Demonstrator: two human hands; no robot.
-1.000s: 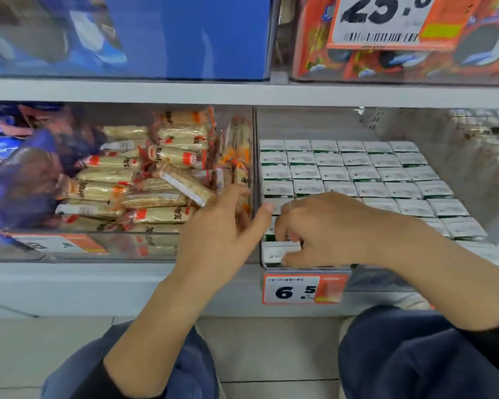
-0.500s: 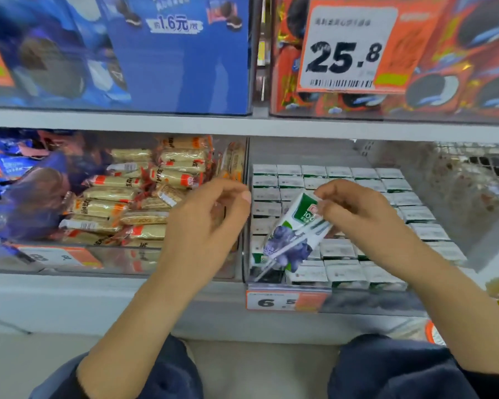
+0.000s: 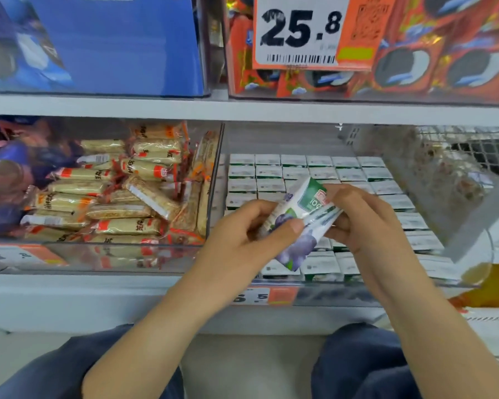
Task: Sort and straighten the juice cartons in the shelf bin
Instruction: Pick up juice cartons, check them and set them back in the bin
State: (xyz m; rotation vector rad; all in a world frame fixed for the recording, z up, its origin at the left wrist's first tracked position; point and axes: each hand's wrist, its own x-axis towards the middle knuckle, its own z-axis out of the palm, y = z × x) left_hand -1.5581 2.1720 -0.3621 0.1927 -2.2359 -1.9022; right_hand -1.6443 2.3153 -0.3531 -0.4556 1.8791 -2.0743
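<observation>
A: Paperboard carton, white w/ green band + blueberry print, held tilted above the front rows of packed cartons in the clear shelf bin. Likely light, stiff on edges, faces dent if squeezed; film a bit slick.

B: Grip pts?

A: Narrow sides/corners, not the faces. Left hand: thumb clamped across lower half, fingers curled behind. Right hand: fingers pinch the upper end. Both forearms reach up from the lap, wrists angled inward.

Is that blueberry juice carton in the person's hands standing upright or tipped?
Tipped. The juice carton slants, green top up-right, held between the left hand and right hand above the upright rows.
</observation>
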